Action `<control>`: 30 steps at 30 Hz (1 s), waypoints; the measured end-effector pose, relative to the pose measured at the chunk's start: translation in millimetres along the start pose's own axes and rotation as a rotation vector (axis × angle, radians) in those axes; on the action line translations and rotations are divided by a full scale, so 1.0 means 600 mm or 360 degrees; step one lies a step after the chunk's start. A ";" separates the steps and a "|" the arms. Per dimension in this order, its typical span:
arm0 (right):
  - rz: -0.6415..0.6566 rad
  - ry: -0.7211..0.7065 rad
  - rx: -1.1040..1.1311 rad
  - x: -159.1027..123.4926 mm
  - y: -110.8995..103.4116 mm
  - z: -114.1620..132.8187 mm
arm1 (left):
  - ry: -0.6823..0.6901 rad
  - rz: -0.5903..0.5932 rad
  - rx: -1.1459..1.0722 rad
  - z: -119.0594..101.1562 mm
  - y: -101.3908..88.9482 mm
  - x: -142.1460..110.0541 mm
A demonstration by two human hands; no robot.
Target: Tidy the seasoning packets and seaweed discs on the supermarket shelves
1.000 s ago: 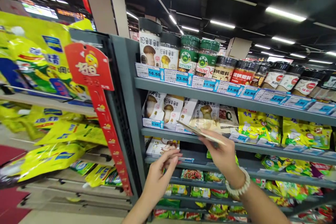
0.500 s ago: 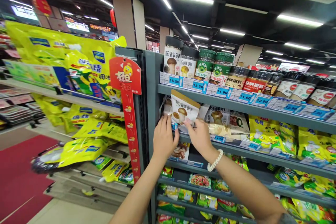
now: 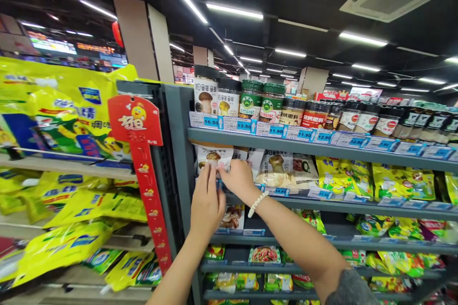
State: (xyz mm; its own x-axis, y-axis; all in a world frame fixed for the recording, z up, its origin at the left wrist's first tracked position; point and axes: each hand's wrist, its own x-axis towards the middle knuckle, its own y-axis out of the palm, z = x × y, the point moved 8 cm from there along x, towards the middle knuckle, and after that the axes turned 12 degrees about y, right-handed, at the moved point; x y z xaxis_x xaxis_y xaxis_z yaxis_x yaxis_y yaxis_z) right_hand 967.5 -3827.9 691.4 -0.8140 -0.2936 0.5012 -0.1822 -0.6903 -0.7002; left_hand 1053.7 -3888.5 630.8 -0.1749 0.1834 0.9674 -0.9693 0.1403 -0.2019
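Two bare hands are positioned at a white pouch with a brown top band [image 3: 213,154], located left of centre in the frame. The pouch stands on the second shelf [image 3: 307,200], at its left end, directly below the top shelf edge. The left hand [image 3: 207,204] is held flat: fingers extended upward and close together, fingertips overlapping the lower front of the pouch, thumb set apart to the right. The right hand [image 3: 239,178] is at the lower right of the pouch, fingers bent, thumb tip at the pouch front; whether it grips the pouch cannot be told. A pale beaded bracelet [image 3: 258,204] encircles the right wrist.

Adjacent items: a mushroom-print bag [image 3: 277,164] stands right of the right hand on the same shelf. A packet [image 3: 232,218] lies one level below, partly covered by the left hand. Black-lidded jars [image 3: 205,95] and green-lidded jars [image 3: 251,100] line the top shelf, above the pouch. A red sign [image 3: 134,121] hangs at left of the frame, beside yellow bags [image 3: 77,202].
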 end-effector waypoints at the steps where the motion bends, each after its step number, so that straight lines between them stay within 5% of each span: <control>1: 0.0042 -0.0026 0.0011 -0.001 -0.001 -0.001 | 0.0061 0.0039 0.0012 -0.001 0.007 0.005; 4: 0.0199 -0.0157 0.0166 -0.018 -0.029 -0.019 | 0.0134 0.0125 0.0121 0.006 0.028 0.012; 6: 0.0157 -0.0143 0.0214 -0.032 -0.078 -0.057 | 0.0089 0.0163 0.0212 0.010 0.036 0.015; 10: -0.0215 0.0346 -0.0255 -0.043 -0.200 -0.188 | -0.0196 0.0270 0.0394 0.012 0.036 0.024; 12: -0.0242 0.0548 -0.0517 -0.043 -0.229 -0.239 | -0.0350 0.0364 0.0445 0.013 0.033 0.029; 19: -0.0126 0.0520 -0.0581 -0.021 -0.191 -0.273 | -0.0364 0.0339 0.0330 -0.006 0.020 0.031; 23: 0.0149 0.0521 -0.0210 -0.027 -0.182 -0.304 | -0.0419 0.0266 0.0195 -0.045 0.012 0.024; 25: 0.0197 0.0497 0.0065 -0.045 -0.205 -0.326 | -0.0473 0.0217 0.0163 -0.070 0.008 0.018; 27: -0.0088 0.0504 0.0141 -0.072 -0.261 -0.357 | -0.0429 0.0160 0.0094 -0.102 0.012 0.015; 30: -0.0684 0.0643 -0.0200 -0.123 -0.356 -0.422 | -0.0191 0.0017 -0.0086 -0.164 0.032 0.021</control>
State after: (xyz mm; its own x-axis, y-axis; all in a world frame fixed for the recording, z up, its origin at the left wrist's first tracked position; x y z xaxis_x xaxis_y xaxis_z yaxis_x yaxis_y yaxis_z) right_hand 926.7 -3491.5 675.0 -0.7936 0.2862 0.5369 -0.5851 -0.6009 -0.5445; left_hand 1050.0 -3788.0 624.3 -0.2075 0.0677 0.9759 -0.9572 0.1918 -0.2168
